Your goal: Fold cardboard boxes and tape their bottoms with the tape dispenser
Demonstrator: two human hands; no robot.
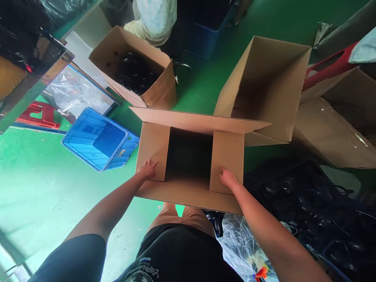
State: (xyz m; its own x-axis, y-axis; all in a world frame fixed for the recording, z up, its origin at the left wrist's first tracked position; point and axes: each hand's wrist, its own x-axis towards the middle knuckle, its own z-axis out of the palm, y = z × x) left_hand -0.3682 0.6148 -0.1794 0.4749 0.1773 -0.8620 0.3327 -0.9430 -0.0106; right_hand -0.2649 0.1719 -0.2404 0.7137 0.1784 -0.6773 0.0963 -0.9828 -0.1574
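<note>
A brown cardboard box (pixel 188 192) stands in front of my legs, its two short flaps folded inward and its long flaps spread outward. Between the short flaps the opening looks dark. My left hand (pixel 148 170) rests on the left short flap (pixel 154 145), with some fingers stretched out across it. On the right short flap (pixel 227 150) lies my right hand (pixel 229 178), its index finger extended and the other fingers partly hidden. Neither hand holds a separate object.
A blue plastic crate (pixel 100 141) lies to the left. Behind stands a carton (pixel 158 92) with dark items inside. A tall open carton (pixel 264 86) and another carton (pixel 331 129) are at right. Black glossy items (pixel 311 207) and clear plastic bags (pixel 243 243) lie at lower right.
</note>
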